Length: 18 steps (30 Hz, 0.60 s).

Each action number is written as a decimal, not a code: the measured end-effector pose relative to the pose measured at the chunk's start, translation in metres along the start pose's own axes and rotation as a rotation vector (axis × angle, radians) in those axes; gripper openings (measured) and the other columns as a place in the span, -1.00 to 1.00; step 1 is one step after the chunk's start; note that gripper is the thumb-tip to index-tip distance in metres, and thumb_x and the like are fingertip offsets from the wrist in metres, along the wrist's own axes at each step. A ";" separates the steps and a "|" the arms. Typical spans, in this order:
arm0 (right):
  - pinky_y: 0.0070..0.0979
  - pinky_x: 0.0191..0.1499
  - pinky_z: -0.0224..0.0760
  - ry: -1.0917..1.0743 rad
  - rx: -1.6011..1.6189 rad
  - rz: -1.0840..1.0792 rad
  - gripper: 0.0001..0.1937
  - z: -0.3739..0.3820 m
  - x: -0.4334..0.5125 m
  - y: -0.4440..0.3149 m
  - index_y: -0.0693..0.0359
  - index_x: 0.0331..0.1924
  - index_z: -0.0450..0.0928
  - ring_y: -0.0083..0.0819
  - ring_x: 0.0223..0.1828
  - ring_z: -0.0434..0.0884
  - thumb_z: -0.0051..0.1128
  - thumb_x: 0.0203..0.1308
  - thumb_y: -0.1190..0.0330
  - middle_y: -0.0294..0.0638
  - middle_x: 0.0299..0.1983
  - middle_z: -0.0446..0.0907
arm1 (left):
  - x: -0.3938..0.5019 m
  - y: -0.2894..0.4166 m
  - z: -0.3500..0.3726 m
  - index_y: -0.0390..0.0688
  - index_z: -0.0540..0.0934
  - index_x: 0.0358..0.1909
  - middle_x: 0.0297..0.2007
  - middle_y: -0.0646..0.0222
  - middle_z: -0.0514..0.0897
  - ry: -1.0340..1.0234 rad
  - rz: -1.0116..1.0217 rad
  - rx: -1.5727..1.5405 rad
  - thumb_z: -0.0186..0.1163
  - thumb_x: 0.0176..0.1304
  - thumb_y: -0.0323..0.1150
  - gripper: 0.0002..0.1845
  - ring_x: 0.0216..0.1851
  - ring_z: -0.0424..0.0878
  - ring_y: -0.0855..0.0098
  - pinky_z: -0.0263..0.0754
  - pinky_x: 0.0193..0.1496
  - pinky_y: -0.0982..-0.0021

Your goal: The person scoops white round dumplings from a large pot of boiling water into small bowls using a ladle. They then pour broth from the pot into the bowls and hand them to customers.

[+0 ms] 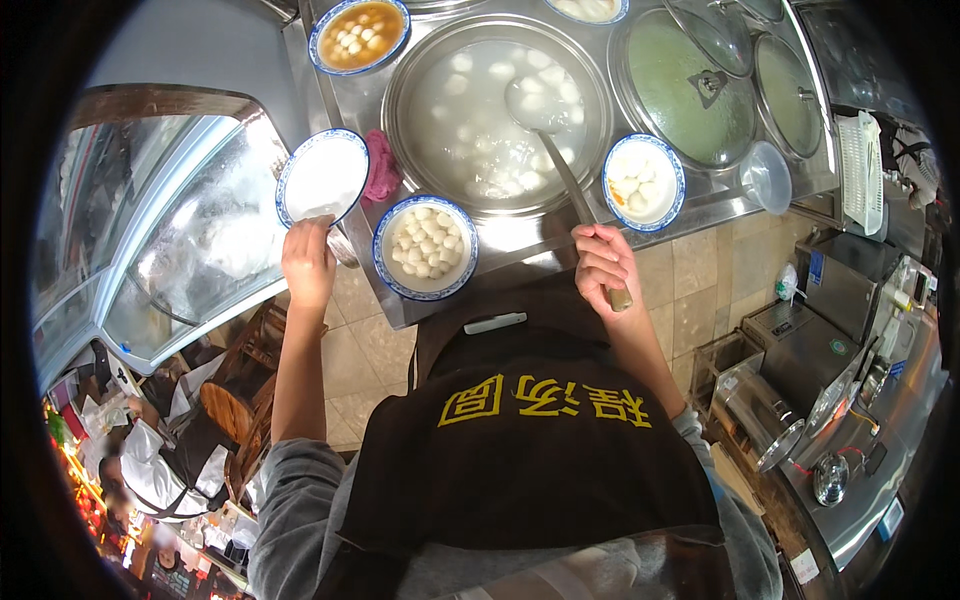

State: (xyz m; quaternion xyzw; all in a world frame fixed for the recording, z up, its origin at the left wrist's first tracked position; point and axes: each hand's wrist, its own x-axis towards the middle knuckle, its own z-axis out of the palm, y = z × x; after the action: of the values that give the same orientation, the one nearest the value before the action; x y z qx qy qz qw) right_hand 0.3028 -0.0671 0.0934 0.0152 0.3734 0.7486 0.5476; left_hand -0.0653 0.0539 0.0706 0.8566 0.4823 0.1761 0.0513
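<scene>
My left hand grips the near rim of a white bowl with a blue-patterned edge; its inside looks plain white under the glare. In my right hand is the handle of a metal ladle. The ladle's bowl end dips among white dough balls in the cloudy liquid of a large round steel pot. Close by my left hand, a patterned bowl of small white balls stands at the counter's front edge. Another bowl with larger white balls sits right of the pot, above my right hand.
A bowl of balls in brown broth stands at the back left. Beside the pot lies a pink cloth. Glass-lidded pots and a clear plastic container occupy the right. A curved glass case borders the left; people are beyond it.
</scene>
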 end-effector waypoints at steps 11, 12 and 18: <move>-0.73 -0.85 0.13 0.018 -0.007 -0.001 -0.82 -0.006 0.001 0.008 0.38 -0.32 0.28 -0.61 -0.84 0.24 -0.30 0.28 0.40 -0.31 -0.69 0.25 | -0.011 0.011 0.016 -0.15 0.52 -0.22 0.10 0.09 0.27 0.101 -0.299 -0.143 0.06 0.14 -0.52 -0.83 0.25 0.02 0.06 -0.12 0.25 0.04; -0.73 -0.85 0.13 0.032 -0.072 -0.008 -0.82 -0.009 0.002 0.010 0.38 -0.32 0.28 -0.62 -0.84 0.23 -0.30 0.28 0.40 -0.32 -0.69 0.24 | -0.011 0.017 0.022 -0.15 0.51 -0.21 0.17 0.03 0.14 0.153 -0.355 -0.205 0.05 0.18 -0.47 -0.85 0.28 -0.07 0.02 -0.14 0.25 0.04; -0.73 -0.86 0.12 -0.036 -0.188 0.031 -0.81 -0.019 0.002 0.014 0.39 -0.32 0.29 -0.63 -0.85 0.22 -0.32 0.27 0.40 -0.33 -0.69 0.24 | 0.003 0.035 0.044 -0.13 0.19 0.09 0.28 -0.11 -0.24 0.419 -0.817 -0.731 -0.13 0.34 -0.19 -0.63 0.33 -0.27 0.03 -0.23 0.28 0.08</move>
State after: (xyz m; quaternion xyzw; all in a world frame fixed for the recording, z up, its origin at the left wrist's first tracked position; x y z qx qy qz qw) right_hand 0.2820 -0.0778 0.0869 -0.0171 0.2916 0.7882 0.5417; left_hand -0.0204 0.0414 0.0392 0.4747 0.6812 0.4627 0.3107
